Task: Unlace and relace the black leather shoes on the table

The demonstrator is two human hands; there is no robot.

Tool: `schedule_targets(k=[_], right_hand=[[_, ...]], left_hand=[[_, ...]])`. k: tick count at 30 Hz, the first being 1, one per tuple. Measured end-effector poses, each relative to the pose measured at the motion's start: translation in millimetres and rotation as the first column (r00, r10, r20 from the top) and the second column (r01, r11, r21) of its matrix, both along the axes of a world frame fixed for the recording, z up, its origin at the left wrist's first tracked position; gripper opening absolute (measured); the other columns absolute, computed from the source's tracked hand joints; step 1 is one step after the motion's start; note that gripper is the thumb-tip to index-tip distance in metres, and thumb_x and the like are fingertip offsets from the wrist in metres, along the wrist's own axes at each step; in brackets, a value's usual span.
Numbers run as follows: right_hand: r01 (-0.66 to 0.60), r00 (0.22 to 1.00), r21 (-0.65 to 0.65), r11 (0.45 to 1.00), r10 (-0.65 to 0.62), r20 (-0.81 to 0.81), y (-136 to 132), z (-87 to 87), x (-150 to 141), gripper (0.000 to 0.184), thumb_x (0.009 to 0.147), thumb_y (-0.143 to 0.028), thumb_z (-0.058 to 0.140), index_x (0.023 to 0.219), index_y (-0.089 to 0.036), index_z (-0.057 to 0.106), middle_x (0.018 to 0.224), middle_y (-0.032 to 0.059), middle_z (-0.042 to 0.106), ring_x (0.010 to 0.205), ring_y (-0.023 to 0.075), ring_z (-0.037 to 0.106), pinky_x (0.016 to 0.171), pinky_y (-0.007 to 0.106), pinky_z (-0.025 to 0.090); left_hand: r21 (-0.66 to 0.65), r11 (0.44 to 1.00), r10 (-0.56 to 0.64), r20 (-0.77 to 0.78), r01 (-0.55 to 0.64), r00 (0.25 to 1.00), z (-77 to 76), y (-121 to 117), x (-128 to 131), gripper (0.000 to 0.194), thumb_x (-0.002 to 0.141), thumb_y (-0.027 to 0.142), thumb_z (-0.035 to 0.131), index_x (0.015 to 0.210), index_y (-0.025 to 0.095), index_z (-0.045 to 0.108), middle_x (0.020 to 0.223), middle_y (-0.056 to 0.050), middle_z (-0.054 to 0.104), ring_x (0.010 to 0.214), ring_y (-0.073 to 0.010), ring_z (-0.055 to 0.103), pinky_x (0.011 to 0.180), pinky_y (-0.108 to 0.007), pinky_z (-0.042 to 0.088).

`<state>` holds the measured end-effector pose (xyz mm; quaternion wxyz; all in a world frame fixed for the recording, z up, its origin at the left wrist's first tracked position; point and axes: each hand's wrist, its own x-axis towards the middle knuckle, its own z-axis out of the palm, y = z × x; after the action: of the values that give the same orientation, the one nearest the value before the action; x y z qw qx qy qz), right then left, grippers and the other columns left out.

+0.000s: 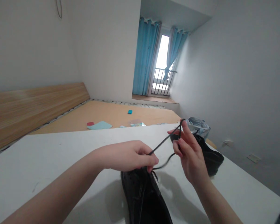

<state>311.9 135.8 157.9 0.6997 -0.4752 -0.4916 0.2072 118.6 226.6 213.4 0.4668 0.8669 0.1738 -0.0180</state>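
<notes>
A black shoe [133,189] rests on the white table right in front of me, its opening toward me. Over its front end is my left hand [133,155], thumb and fingers pinched on a black shoelace [164,141]. The lace runs taut up to the right. My right hand [189,152] is raised to the right of the shoe, with the lace looped over a fingertip and gripped lower down between thumb and fingers. Another stretch of lace sags between the right hand and the shoe. The shoe's toe is hidden behind my left hand.
A second black shoe [211,155] stands on the white table [67,155] behind my right hand. Past the table lie a light-blue sheet [100,125], a red piece [90,123] and a blue piece [130,112] on a tan surface. A lined bin [198,126] stands by the right wall.
</notes>
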Motion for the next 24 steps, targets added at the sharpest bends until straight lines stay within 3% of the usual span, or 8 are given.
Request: schedule_targets(k=[3, 5, 7, 10, 14, 17, 19, 24], right_hand=[[0.188, 0.898, -0.004, 0.982, -0.17, 0.407, 2, -9.4, 3, 0.061, 0.087, -0.031, 0.057, 0.144, -0.028, 0.036, 0.1, 0.0042, 0.064, 0.053, 0.0114, 0.034, 0.053, 0.027, 0.033], [0.171, 0.812, -0.13, 0.977, -0.065, 0.58, 3, -12.7, 4, 0.06, 0.09, -0.032, 0.054, 0.145, -0.026, 0.034, 0.09, 0.0023, 0.066, 0.052, 0.0112, 0.034, 0.052, 0.026, 0.032], [0.065, 0.761, -0.34, 0.938, 0.173, 0.625, 4, -14.2, 2, 0.058, 0.09, -0.033, 0.053, 0.145, -0.025, 0.036, 0.086, 0.0013, 0.068, 0.053, 0.011, 0.036, 0.052, 0.025, 0.032], [-0.085, 0.717, -0.557, 0.826, 0.439, 0.541, 5, -15.6, 0, 0.055, 0.089, -0.031, 0.054, 0.142, -0.026, 0.04, 0.091, 0.0024, 0.068, 0.059, 0.0112, 0.043, 0.056, 0.025, 0.035], [-0.282, 0.72, -0.683, 0.674, 0.619, 0.314, 3, -16.6, 1, 0.062, 0.09, -0.029, 0.054, 0.147, -0.024, 0.029, 0.076, -0.0011, 0.06, 0.063, 0.0117, 0.049, 0.058, 0.024, 0.037], [-0.454, 0.693, -0.707, 0.542, 0.714, 0.103, 3, -15.7, 1, 0.066, 0.088, -0.031, 0.056, 0.147, -0.022, 0.028, 0.064, -0.0058, 0.05, 0.057, 0.0105, 0.044, 0.055, 0.023, 0.035], [-0.497, 0.752, -0.639, 0.587, 0.658, 0.02, 5, -14.8, 0, 0.061, 0.086, -0.032, 0.059, 0.143, -0.021, 0.038, 0.059, -0.0083, 0.04, 0.053, 0.0094, 0.036, 0.051, 0.022, 0.032], [-0.318, 0.94, -0.275, 0.908, 0.265, -0.213, 16, -15.8, 6, 0.039, 0.078, -0.028, 0.068, 0.115, -0.017, 0.061, 0.054, -0.0091, 0.036, 0.049, 0.0077, 0.028, 0.047, 0.021, 0.026]], left_hand=[[0.02, 0.99, 0.141, 0.006, -0.141, 0.99, 8.7, 3, -6, 0.041, 0.088, 0.054, 0.041, 0.073, 0.018, 0.055, 0.067, 0.003, 0.054, 0.059, -0.0118, 0.049, 0.057, -0.024, 0.039], [0.196, 0.946, 0.244, 0.085, -0.256, 0.966, 14.5, 4, -12, 0.042, 0.091, 0.053, 0.035, 0.076, 0.02, 0.056, 0.069, 0.003, 0.052, 0.061, -0.0131, 0.049, 0.056, -0.024, 0.036], [0.403, 0.846, 0.311, 0.16, -0.349, 0.937, 18.6, 5, -17, 0.041, 0.093, 0.049, 0.031, 0.083, 0.023, 0.061, 0.076, 0.001, 0.057, 0.071, -0.0161, 0.053, 0.059, -0.025, 0.036], [0.601, 0.746, 0.329, 0.041, -0.287, 0.943, 18.6, 3, -24, 0.034, 0.089, 0.042, 0.039, 0.082, 0.023, 0.067, 0.079, -0.002, 0.066, 0.073, -0.0194, 0.057, 0.061, -0.028, 0.036], [0.546, 0.838, 0.243, -0.341, -0.019, 0.908, 10.5, -4, -26, 0.021, 0.074, 0.033, 0.054, 0.067, 0.021, 0.07, 0.062, -0.004, 0.068, 0.054, -0.0176, 0.055, 0.05, -0.027, 0.033], [0.558, 0.828, 0.198, -0.396, 0.063, 0.897, 6.6, -7, -24, 0.019, 0.071, 0.029, 0.054, 0.063, 0.021, 0.07, 0.056, -0.004, 0.067, 0.049, -0.0172, 0.054, 0.047, -0.027, 0.031], [0.651, 0.758, 0.231, -0.328, 0.042, 0.916, 6.6, -6, -22, 0.022, 0.074, 0.03, 0.052, 0.066, 0.021, 0.07, 0.06, -0.006, 0.068, 0.052, -0.0187, 0.055, 0.047, -0.028, 0.03], [0.766, 0.609, 0.382, -0.057, -0.204, 0.922, 9.8, 1, -16, 0.038, 0.088, 0.033, 0.035, 0.074, 0.019, 0.067, 0.082, -0.011, 0.07, 0.074, -0.0232, 0.061, 0.061, -0.031, 0.04]])
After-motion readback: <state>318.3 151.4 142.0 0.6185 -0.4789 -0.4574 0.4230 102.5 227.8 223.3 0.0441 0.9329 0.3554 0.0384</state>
